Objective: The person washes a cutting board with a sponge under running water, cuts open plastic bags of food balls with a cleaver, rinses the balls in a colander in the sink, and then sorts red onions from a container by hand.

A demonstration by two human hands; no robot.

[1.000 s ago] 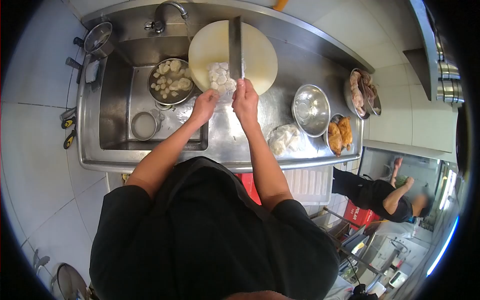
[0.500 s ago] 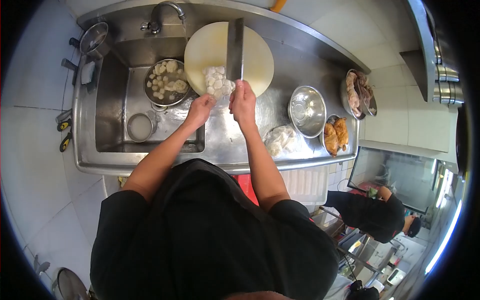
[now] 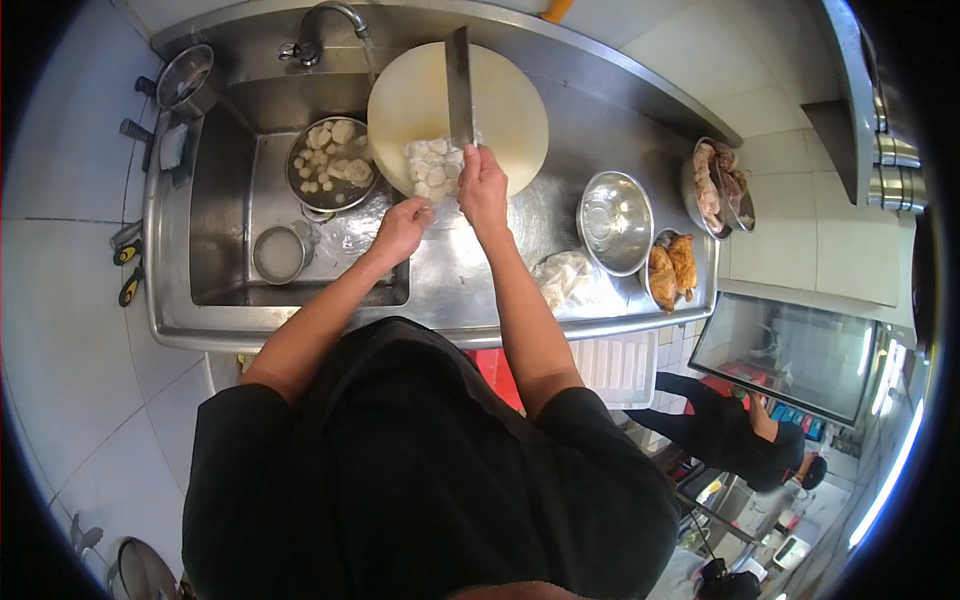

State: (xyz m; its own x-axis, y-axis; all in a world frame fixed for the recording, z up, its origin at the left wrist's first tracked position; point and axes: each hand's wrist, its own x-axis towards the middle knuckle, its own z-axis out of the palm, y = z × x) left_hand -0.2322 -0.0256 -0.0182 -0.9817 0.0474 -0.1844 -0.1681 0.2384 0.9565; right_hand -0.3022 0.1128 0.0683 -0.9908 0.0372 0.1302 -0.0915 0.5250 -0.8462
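My right hand (image 3: pixel 484 190) is wrapped round the handle of a cleaver (image 3: pixel 460 90), its broad blade pointing away over the round white cutting board (image 3: pixel 515 100). My left hand (image 3: pixel 403 228) pinches the near end of a clear plastic bag (image 3: pixel 433 168) packed with pale, round balls. The bag lies over the board's near edge, just left of the cleaver's handle. To the left, in the sink, a metal bowl (image 3: pixel 298 185) holds water with similar loose balls and a few larger clumps.
Water runs from a faucet (image 3: pixel 345 12) behind the sink (image 3: pixel 205 240). A small round container (image 3: pixel 280 255) sits inside it. Rightward on the counter are a crumpled plastic bag (image 3: pixel 565 278), a steel bowl (image 3: pixel 614 222), browned poultry (image 3: pixel 672 272) and raw meat (image 3: pixel 712 185). A co-worker (image 3: pixel 735 430) stands at right.
The cleaver has shifted slightly left and away from me, its blade now leaning left. My left hand keeps its pinch on the bag. The co-worker at the right has changed position.
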